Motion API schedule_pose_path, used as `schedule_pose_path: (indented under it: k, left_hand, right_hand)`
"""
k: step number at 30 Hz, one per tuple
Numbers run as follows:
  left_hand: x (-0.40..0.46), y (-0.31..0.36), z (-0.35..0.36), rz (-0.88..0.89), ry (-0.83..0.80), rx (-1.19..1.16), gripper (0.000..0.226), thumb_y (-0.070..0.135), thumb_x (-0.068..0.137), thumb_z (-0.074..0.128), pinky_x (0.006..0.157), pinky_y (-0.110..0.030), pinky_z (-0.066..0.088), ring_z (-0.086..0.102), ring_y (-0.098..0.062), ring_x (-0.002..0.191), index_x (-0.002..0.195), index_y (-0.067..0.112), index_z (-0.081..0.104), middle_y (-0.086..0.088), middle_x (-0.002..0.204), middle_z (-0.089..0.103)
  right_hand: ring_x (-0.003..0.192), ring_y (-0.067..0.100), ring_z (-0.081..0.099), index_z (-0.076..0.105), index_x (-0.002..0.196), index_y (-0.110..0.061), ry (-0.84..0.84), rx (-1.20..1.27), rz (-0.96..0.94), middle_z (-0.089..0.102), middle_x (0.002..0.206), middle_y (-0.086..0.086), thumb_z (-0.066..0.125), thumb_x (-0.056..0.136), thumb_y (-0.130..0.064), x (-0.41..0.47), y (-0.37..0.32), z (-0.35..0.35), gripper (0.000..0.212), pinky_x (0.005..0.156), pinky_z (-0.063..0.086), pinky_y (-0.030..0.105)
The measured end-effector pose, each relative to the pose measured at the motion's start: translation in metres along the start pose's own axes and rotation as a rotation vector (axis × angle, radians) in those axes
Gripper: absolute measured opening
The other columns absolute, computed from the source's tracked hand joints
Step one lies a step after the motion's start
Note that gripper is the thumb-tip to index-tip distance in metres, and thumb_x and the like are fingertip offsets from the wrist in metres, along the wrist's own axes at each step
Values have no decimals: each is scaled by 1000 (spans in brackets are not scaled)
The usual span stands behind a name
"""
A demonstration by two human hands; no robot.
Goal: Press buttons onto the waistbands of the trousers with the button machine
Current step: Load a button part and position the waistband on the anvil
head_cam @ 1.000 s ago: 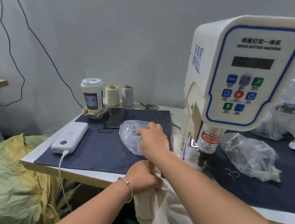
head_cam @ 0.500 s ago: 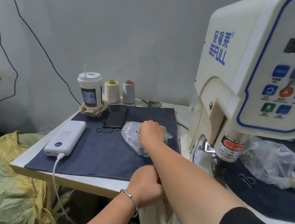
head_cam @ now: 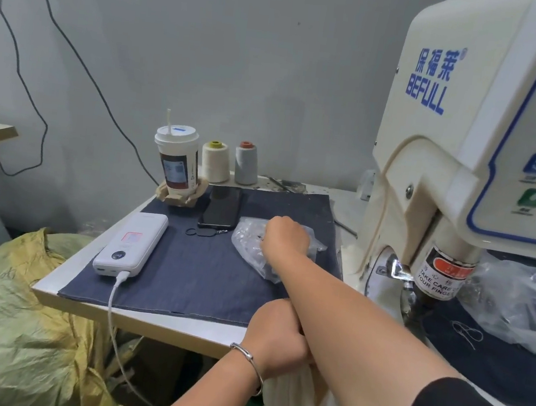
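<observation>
The cream button machine [head_cam: 449, 156] fills the right side, its press head [head_cam: 442, 276] hanging over the dark cloth. Left of it lies a clear plastic bag [head_cam: 248, 244] with small dark pieces inside. My right hand [head_cam: 284, 238] reaches across onto this bag, fingers curled down into the plastic, their tips hidden. At the table's front edge my left hand [head_cam: 278, 334], with a metal bracelet on the wrist, grips cream trousers [head_cam: 291, 399] that hang down below the table. My right forearm crosses over my left hand.
On the dark cloth [head_cam: 192, 271] lie a white power bank [head_cam: 131, 244] with its cable and a black phone [head_cam: 221, 207]. A lidded cup [head_cam: 176, 162] and two thread spools [head_cam: 215, 161] stand behind. Another plastic bag [head_cam: 515, 307] lies right of the machine. A yellow sack [head_cam: 5, 323] sits left of the table.
My head has moved closer and to the left, so the machine looms larger. My right hand stays on the plastic bag and my left hand keeps its hold on the trousers.
</observation>
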State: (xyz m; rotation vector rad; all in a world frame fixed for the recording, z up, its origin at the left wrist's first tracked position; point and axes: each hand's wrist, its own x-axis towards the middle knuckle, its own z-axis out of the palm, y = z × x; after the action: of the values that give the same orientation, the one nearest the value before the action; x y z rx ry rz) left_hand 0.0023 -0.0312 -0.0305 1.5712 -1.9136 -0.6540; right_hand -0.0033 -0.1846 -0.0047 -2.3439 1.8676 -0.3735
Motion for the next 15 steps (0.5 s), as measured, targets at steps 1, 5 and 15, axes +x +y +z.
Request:
schedule_pose_path:
  k: [1,5,15]
  left_hand:
    - [0,1,0,4,-4,8,15,37,63,41,48,-30,18,26,-17,50,49,37,45,14,49,45]
    - [0,2,-1,25,-10,21,13,37,62,41,45,-25,15,29,-16,49,50,39,47,16,51,47]
    - [2,-4,4,23,28,68,28,38,66,41,45,-25,15,31,-14,47,49,19,28,3,46,40]
  right_hand:
    - [95,26,62,69,101,-16,-11,14,3,65,104,5,57,84,-6,0,0,0,23,66,44,31]
    - [97,25,62,71,108,-21,-47,64,7,65,108,3,56,86,-7,2,3,1,30,75,52,32]
    - [99,25,62,70,111,-21,-1,72,23,65,112,2,52,90,-7,-1,3,4,32,77,53,33]
